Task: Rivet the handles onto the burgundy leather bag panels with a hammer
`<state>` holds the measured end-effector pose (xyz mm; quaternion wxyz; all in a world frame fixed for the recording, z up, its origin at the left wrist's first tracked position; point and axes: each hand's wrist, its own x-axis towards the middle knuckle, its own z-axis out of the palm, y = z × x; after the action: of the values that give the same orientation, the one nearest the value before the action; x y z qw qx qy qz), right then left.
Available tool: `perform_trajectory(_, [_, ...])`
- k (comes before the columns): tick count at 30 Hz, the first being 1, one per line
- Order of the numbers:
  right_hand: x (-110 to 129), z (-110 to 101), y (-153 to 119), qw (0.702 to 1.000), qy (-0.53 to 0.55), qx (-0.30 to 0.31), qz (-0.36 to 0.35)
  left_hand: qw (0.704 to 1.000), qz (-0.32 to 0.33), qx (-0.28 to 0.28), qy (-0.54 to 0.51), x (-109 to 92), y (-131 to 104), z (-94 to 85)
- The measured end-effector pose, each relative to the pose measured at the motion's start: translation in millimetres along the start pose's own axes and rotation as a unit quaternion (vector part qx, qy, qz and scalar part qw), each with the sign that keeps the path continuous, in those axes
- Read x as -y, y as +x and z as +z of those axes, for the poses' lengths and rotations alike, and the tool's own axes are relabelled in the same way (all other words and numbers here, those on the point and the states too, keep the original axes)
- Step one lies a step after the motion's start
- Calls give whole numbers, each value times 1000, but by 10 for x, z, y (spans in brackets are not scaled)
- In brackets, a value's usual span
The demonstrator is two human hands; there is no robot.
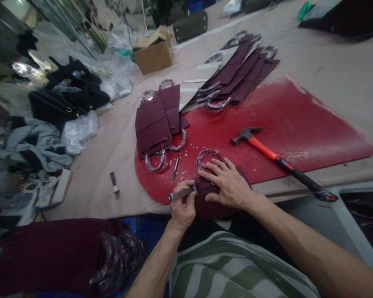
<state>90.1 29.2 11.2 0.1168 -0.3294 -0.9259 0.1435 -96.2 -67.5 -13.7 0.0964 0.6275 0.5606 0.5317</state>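
Observation:
My left hand (pixel 182 207) grips a short metal punch (pixel 182 193), its tip lying against the edge of a maroon leather piece (pixel 211 207) at the near rim of the red mat (pixel 282 120). My right hand (pixel 228 182) lies flat on that piece, fingers spread, pressing it down. A plastic-wrapped handle (pixel 207 155) curves out from the piece just beyond my fingers. A hammer (pixel 276 159) with an orange and black handle rests on the mat to the right of my right hand.
Small silver rivets (pixel 182 159) and a thin metal rod (pixel 175 168) lie on the mat. Stacks of maroon pieces (pixel 157 122) (pixel 242 70) sit further back. A second punch (pixel 114 184) lies left on the table. Cardboard box (pixel 153 51) and black bags (pixel 68 93) stand far left.

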Motion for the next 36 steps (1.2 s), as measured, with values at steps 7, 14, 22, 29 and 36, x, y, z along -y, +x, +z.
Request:
perform_trajectory(7, [-9, 5, -3, 1000, 2, 0, -2, 998, 30, 49, -13, 47, 135, 12])
perform_trajectory(14, [-12, 37, -18, 1000, 4, -15, -6, 996, 12, 86, -25, 39, 140, 71])
perform_trajectory(22, [-181, -263, -155, 980, 83, -181, 20, 993, -35, 94, -57, 53, 123, 76])
perform_trajectory(29, [-978, -755, -781, 942, -161, -92, 280, 992, -58, 93, -66, -33, 166, 90])
perform_trajectory(36, [-842, -857, -690, 904, 230, -8, 360, 993, -45, 90, -54, -47, 180, 99])
